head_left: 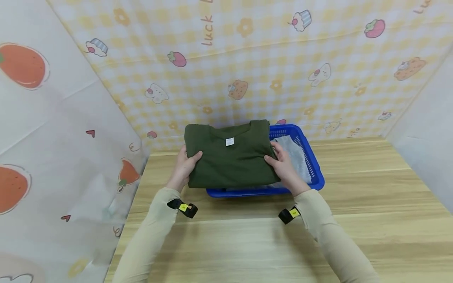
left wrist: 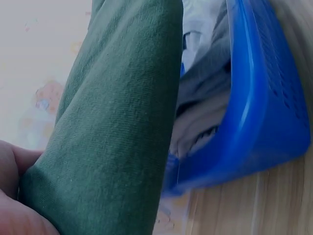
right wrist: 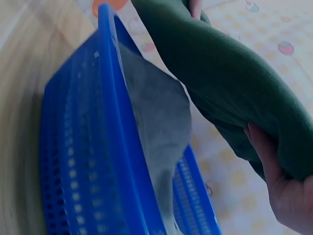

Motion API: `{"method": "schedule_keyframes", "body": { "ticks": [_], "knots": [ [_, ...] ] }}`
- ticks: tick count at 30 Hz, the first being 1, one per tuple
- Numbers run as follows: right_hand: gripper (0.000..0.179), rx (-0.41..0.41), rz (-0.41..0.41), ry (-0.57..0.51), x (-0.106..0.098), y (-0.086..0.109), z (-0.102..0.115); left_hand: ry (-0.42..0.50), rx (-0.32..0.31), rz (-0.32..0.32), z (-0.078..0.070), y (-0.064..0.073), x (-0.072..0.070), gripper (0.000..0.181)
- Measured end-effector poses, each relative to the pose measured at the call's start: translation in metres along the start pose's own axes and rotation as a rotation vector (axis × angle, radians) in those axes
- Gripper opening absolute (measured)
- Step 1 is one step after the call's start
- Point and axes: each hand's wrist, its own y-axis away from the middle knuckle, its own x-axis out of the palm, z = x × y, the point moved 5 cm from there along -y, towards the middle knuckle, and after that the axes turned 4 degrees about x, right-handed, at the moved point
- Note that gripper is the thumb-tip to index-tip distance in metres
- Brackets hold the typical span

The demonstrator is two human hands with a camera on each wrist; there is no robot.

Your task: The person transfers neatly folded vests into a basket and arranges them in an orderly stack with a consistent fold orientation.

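A folded dark green T-shirt (head_left: 233, 165) with a white neck label is held up by both hands, its neckline toward the back wall. My left hand (head_left: 185, 167) grips its left edge, thumb on top and fingers underneath. At the opposite edge my right hand (head_left: 283, 163) pinches the cloth the same way. Below the shirt stands a blue plastic basket (head_left: 316, 167), its left part hidden by the shirt. Folded grey clothing (head_left: 295, 155) lies inside it. In the left wrist view, a stack of grey and beige clothes (left wrist: 203, 93) shows within the basket.
The basket stands on a light wooden table (head_left: 371, 196), near the back wall (head_left: 283, 59) of yellow-checked cloth. A white printed sheet (head_left: 70, 129) closes off the left side, and a pale wall (head_left: 431, 98) stands at the right.
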Motion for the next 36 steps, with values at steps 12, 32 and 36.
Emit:
{"method": "schedule_keyframes", "body": {
  "ticks": [12, 32, 36],
  "knots": [
    [0.042, 0.016, 0.018, -0.003, -0.036, 0.007, -0.001, -0.018, 0.013, 0.004, -0.003, -0.007, 0.039, 0.05],
    [0.044, 0.024, -0.084, 0.083, -0.074, 0.002, -0.025, -0.102, 0.056, 0.004, 0.002, -0.015, 0.078, 0.046],
    [0.044, 0.022, -0.095, 0.159, -0.077, 0.0, -0.031, -0.135, 0.021, 0.025, 0.006, -0.017, 0.082, 0.05]
  ]
}}
